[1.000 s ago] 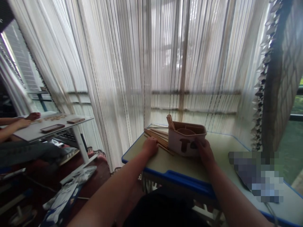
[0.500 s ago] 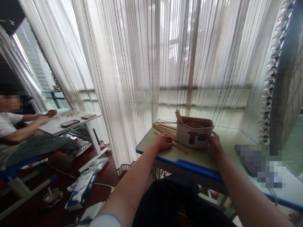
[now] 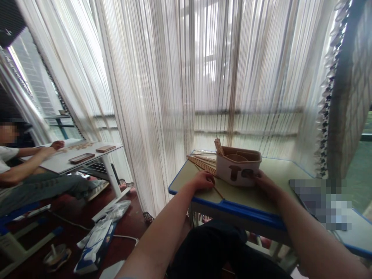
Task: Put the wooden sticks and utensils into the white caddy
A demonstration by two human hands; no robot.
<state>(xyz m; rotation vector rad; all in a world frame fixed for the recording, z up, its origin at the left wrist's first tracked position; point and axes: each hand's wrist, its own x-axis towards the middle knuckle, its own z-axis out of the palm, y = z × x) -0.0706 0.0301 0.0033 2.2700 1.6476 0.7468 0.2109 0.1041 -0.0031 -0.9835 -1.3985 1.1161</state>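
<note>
On the table in front of me stands a box point(image 3: 223, 169) with whitish outer walls and a brown inside, dark brown shapes on its front, one like a letter T. A bundle of thin wooden sticks point(image 3: 218, 145) pokes up from its left end. My left hand point(image 3: 203, 181) lies on the tabletop left of the box, fingers curled over a thin wooden stick point(image 3: 219, 192) that juts out toward the front edge. My right hand point(image 3: 266, 183) grips the box's lower right corner; its fingertips are partly hard to make out.
More sticks point(image 3: 203, 162) lie fanned behind my left hand on the blue-edged table point(image 3: 250, 199). A blurred-out item point(image 3: 316, 197) lies at the right. Sheer curtains point(image 3: 162, 97) hang behind. Leftward, a person point(image 3: 35, 162) sits at a white table point(image 3: 61, 164); a blue-white box point(image 3: 94, 248) is on the floor.
The stick under my left hand has turned, its near end now closer to the table's front edge. My right hand has slid lower along the box's corner. The view has shifted slightly.
</note>
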